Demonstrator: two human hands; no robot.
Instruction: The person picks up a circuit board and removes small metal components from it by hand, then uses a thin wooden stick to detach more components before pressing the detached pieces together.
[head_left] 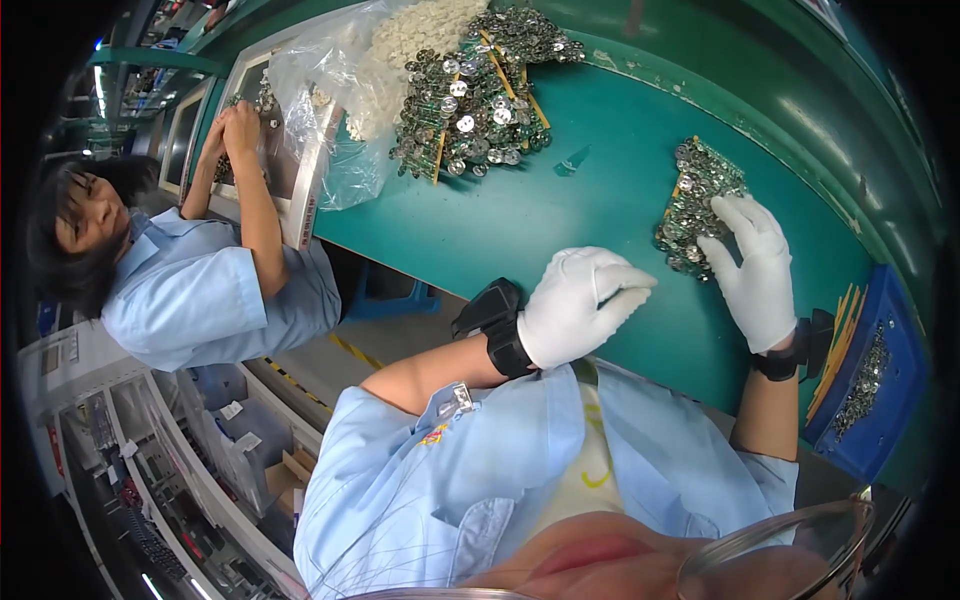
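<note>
My left hand [582,308], in a white glove, is over the near edge of the green table. Its thumb and fingers are pressed together; whatever may be between them is hidden. On the right, my white-gloved right hand [757,268] has thumb and fingers apart, with the fingertips at the near right side of a small heap of green circuit boards [690,205] with round silver discs. I cannot tell whether it grips any of them. A much larger heap of similar boards [470,115], with yellow sticks among them, lies at the far left of the table.
Cream-coloured small parts [415,35] and a clear plastic bag [350,150] lie beside the large heap. A blue bin [875,385] with small metal parts and yellow sticks [838,345] stands at the right. A co-worker [200,280] sits at the left by a framed tray [308,190].
</note>
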